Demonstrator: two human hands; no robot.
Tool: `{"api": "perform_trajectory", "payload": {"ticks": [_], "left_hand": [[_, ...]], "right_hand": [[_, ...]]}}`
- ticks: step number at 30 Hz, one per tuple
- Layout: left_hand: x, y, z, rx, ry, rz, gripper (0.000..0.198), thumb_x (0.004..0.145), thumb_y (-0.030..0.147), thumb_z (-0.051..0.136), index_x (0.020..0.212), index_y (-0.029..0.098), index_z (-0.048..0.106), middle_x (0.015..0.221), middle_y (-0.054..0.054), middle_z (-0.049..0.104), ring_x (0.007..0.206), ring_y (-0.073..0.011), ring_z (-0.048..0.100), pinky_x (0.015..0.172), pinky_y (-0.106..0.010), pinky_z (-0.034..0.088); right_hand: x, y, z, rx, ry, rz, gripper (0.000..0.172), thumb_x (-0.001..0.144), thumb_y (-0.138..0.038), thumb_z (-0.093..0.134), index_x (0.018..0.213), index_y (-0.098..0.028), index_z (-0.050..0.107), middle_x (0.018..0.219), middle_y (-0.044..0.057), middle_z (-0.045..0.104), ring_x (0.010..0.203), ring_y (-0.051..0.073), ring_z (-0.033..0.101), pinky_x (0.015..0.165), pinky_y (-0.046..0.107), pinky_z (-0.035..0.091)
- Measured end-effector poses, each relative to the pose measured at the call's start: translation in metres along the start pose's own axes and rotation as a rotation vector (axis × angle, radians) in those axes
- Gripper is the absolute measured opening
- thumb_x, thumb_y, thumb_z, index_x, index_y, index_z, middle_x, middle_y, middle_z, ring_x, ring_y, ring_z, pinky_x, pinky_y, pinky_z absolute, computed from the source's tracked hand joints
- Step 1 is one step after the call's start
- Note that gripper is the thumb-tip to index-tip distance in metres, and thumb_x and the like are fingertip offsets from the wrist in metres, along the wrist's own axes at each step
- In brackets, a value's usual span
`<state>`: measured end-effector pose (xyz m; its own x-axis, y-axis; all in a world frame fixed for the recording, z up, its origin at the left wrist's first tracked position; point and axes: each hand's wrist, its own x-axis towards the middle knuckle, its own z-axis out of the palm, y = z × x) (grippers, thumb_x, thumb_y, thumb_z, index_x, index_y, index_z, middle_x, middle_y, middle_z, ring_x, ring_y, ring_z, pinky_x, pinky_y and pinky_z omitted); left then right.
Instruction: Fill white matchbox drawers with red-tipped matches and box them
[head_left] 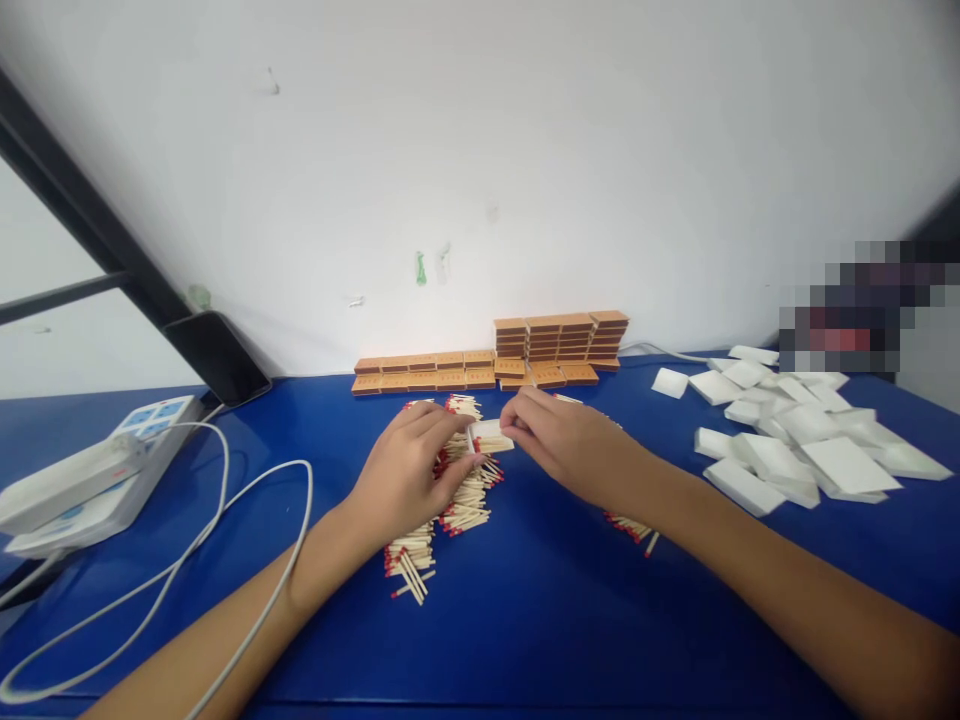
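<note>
Both my hands meet over a pile of red-tipped matches (465, 500) on the blue table (525, 600). My left hand (409, 465) and my right hand (562, 435) together pinch a small white matchbox tray (491, 437) that has matches in it. Each hand's fingers are closed on an end of the tray. More loose matches (630, 528) lie under my right forearm. Filled orange matchboxes (559, 345) are stacked in rows against the wall behind my hands.
Several empty white trays (795, 440) lie scattered at the right. A white power strip (82, 480) with cables (247, 540) sits at the left, and a dark phone (217, 357) leans on the wall. A blurred-out area shows at the far right.
</note>
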<state>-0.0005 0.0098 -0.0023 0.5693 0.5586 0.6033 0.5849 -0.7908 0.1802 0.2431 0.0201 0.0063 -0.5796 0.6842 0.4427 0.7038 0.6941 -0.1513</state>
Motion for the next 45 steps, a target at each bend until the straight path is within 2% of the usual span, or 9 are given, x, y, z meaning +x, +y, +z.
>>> {"api": "perform_trajectory", "payload": {"ticks": [3, 6, 9, 13, 15, 19, 24, 39, 45], "left_hand": [[0.001, 0.0, -0.001, -0.012, 0.023, 0.01, 0.032, 0.1, 0.035, 0.069, 0.123, 0.012, 0.067, 0.104, -0.012, 0.073, 0.098, -0.0271, 0.064, 0.088, -0.046, 0.055], [0.0, -0.002, -0.002, 0.002, 0.035, -0.007, 0.033, 0.1, 0.037, 0.069, 0.122, 0.012, 0.067, 0.101, -0.012, 0.072, 0.096, -0.0274, 0.063, 0.085, -0.045, 0.055], [-0.001, -0.004, -0.002, 0.023, 0.039, -0.026, 0.035, 0.1, 0.039, 0.069, 0.124, 0.013, 0.067, 0.099, -0.012, 0.072, 0.097, -0.0283, 0.064, 0.084, -0.045, 0.055], [-0.002, -0.004, -0.002, 0.024, 0.027, -0.041, 0.034, 0.1, 0.039, 0.068, 0.124, 0.014, 0.067, 0.099, -0.011, 0.072, 0.097, -0.0283, 0.064, 0.085, -0.046, 0.055], [-0.002, -0.003, -0.002, 0.017, 0.018, -0.043, 0.033, 0.101, 0.038, 0.068, 0.123, 0.014, 0.067, 0.1, -0.011, 0.072, 0.097, -0.0283, 0.063, 0.085, -0.046, 0.055], [-0.002, -0.004, -0.002, 0.024, 0.012, -0.048, 0.033, 0.1, 0.037, 0.068, 0.123, 0.014, 0.067, 0.099, -0.011, 0.073, 0.098, -0.0289, 0.064, 0.085, -0.047, 0.055], [-0.002, -0.005, -0.001, 0.018, 0.012, -0.049, 0.034, 0.1, 0.038, 0.068, 0.124, 0.013, 0.068, 0.098, -0.012, 0.073, 0.098, -0.0291, 0.064, 0.084, -0.047, 0.055], [-0.001, -0.006, -0.001, 0.024, -0.002, -0.057, 0.035, 0.1, 0.039, 0.068, 0.124, 0.013, 0.068, 0.097, -0.012, 0.072, 0.098, -0.0294, 0.063, 0.084, -0.047, 0.055], [-0.002, -0.006, -0.001, 0.028, 0.0, -0.049, 0.034, 0.101, 0.04, 0.067, 0.122, 0.014, 0.068, 0.097, -0.011, 0.073, 0.097, -0.0287, 0.064, 0.084, -0.046, 0.055]], "right_hand": [[0.003, 0.016, -0.014, 0.143, 0.072, 0.061, 0.018, 0.107, -0.027, 0.046, 0.098, -0.02, 0.06, 0.095, 0.005, 0.068, 0.082, 0.018, 0.064, 0.075, 0.03, 0.045], [0.004, 0.042, -0.025, 0.043, 0.124, 0.228, 0.019, 0.102, -0.029, 0.05, 0.09, -0.021, 0.062, 0.087, 0.005, 0.068, 0.074, 0.018, 0.061, 0.067, 0.031, 0.041], [0.002, 0.07, -0.024, -0.089, 0.016, 0.376, 0.018, 0.096, -0.029, 0.058, 0.081, -0.021, 0.063, 0.08, 0.004, 0.07, 0.07, 0.019, 0.06, 0.064, 0.031, 0.038], [0.003, 0.091, -0.01, -0.073, -0.133, 0.485, 0.023, 0.094, -0.031, 0.06, 0.073, -0.022, 0.062, 0.074, 0.003, 0.072, 0.066, 0.018, 0.062, 0.062, 0.03, 0.036], [0.004, 0.097, -0.005, -0.066, -0.164, 0.483, 0.024, 0.094, -0.03, 0.058, 0.072, -0.021, 0.061, 0.074, 0.004, 0.073, 0.067, 0.018, 0.062, 0.063, 0.029, 0.037], [0.002, 0.109, -0.006, -0.087, -0.225, 0.499, 0.013, 0.09, -0.025, 0.061, 0.08, -0.02, 0.068, 0.083, 0.007, 0.076, 0.073, 0.019, 0.065, 0.062, 0.028, 0.039], [-0.004, 0.121, -0.01, 0.021, -0.309, 0.524, 0.012, 0.089, -0.024, 0.063, 0.086, -0.019, 0.073, 0.082, 0.006, 0.077, 0.073, 0.019, 0.068, 0.063, 0.027, 0.043], [-0.005, 0.124, 0.0, -0.117, -0.3, 0.389, 0.015, 0.093, -0.019, 0.057, 0.081, -0.019, 0.066, 0.085, 0.009, 0.076, 0.077, 0.021, 0.067, 0.067, 0.029, 0.042], [-0.004, 0.117, -0.004, -0.143, -0.244, 0.362, 0.017, 0.096, -0.018, 0.051, 0.085, -0.019, 0.064, 0.094, 0.012, 0.073, 0.086, 0.023, 0.066, 0.073, 0.031, 0.044]]}}
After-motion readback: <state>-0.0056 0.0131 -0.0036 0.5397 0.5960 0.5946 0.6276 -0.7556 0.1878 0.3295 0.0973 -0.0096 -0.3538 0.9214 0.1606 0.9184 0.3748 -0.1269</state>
